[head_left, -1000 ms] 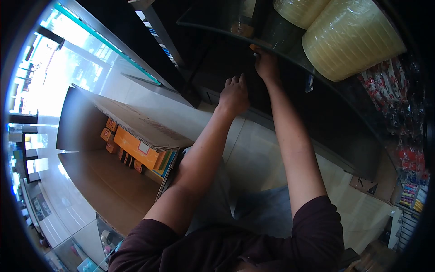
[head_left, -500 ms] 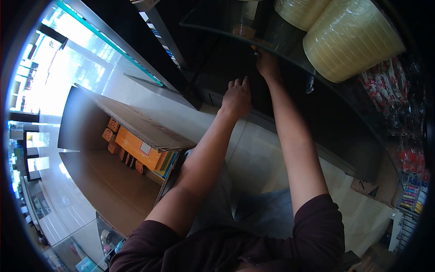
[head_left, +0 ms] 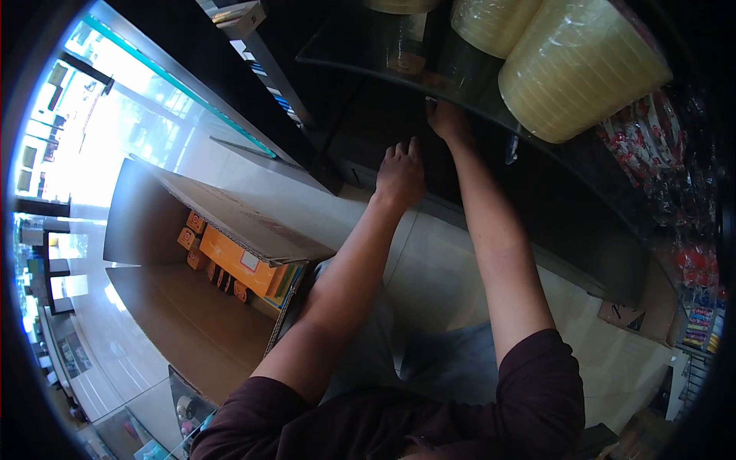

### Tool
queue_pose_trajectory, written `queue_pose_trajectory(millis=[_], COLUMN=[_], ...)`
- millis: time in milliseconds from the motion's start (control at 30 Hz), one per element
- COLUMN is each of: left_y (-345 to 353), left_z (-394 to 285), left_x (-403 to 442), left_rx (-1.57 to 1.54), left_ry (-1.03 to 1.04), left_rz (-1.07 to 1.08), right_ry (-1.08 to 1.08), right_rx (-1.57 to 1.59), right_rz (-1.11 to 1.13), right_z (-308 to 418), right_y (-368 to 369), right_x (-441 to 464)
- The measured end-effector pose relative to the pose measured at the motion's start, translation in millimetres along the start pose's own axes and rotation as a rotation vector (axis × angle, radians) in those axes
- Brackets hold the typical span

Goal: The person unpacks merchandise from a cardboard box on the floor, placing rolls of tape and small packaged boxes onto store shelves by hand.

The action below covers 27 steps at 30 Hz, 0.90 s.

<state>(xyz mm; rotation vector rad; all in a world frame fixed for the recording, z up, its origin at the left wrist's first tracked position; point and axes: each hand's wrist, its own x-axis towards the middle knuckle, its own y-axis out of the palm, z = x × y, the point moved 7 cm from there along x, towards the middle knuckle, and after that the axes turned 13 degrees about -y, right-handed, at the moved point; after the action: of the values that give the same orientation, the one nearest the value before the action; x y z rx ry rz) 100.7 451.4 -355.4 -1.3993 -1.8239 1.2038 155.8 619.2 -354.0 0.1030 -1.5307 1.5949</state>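
Observation:
My left hand (head_left: 400, 172) rests palm down on the dark lower shelf (head_left: 360, 126), its fingers forward and slightly bent, with nothing seen in it. Farther in, my right hand (head_left: 448, 121) reaches over the same shelf, under the edge of a glass shelf (head_left: 345, 63). Its fingertips are in shadow and partly hidden, so I cannot see what they hold, if anything. Small orange boxes (head_left: 406, 63) show dimly through the glass beyond it. By my left arm stands an open cardboard box (head_left: 192, 314) containing orange packs (head_left: 230, 251) and several small orange boxes (head_left: 195, 222).
Stacked pale plastic-wrapped tubs (head_left: 583, 73) stand on the glass shelf above my right arm. Clear-wrapped red and white packets (head_left: 644, 138) hang at the right. A cardboard carton (head_left: 640, 318) sits on the tiled floor (head_left: 437, 264). A glass panel edge (head_left: 184, 80) is at the upper left.
The view has shifted slightly. My right hand has drawn back a little toward me, and the orange patch by its fingertips no longer shows there. My left hand stays on the shelf.

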Motion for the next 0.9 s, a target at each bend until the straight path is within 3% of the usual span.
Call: queue_pose_trajectory(millis=[133,233,300,333,400,433,533,667,733,900], left_y=[4,13,8,6,7,8,-11,-127,-214,-423], left_z=[-6,-20,-24,-23,-11,-8,-5,-43,-68,-139], left_x=[-15,-43,-78,-94,-138,-161,-244,-344,-367,-384], left_rx=[-0.003,-0.13,-0.114,-0.208,-0.258,-0.244,-0.272,-0.224,-0.294,-0.339], left_ry=[-0.048,-0.052,0.031,0.075,-0.049,-0.036,0.067,0.049,0.094,0.028], left_rz=[-0.034,0.085,-0.021,0.046,0.187,0.302,0.509,0.698,0.661,0.333], right_ry=[0.005,0.24,0.358,0.435,0.543,0.336,0.357,0.609,0.637,0.474], right_rx=[0.001,0.096,0.148,0.177,0.24,0.2,0.217,0.351,0.462,0.676], right_rz=[-0.105,0.077,0.203,0.314,0.483,0.246,0.443,0.83,0.907,0.77], right_z=[27,42,41,54,85,106,161,239,280,357], right_y=[-50,-70,-67,-83,-124,-156,-218,-320,-376,-502], right_x=[-6,-36,-83,-98,-124,-131,-195,-242,-239,-136])
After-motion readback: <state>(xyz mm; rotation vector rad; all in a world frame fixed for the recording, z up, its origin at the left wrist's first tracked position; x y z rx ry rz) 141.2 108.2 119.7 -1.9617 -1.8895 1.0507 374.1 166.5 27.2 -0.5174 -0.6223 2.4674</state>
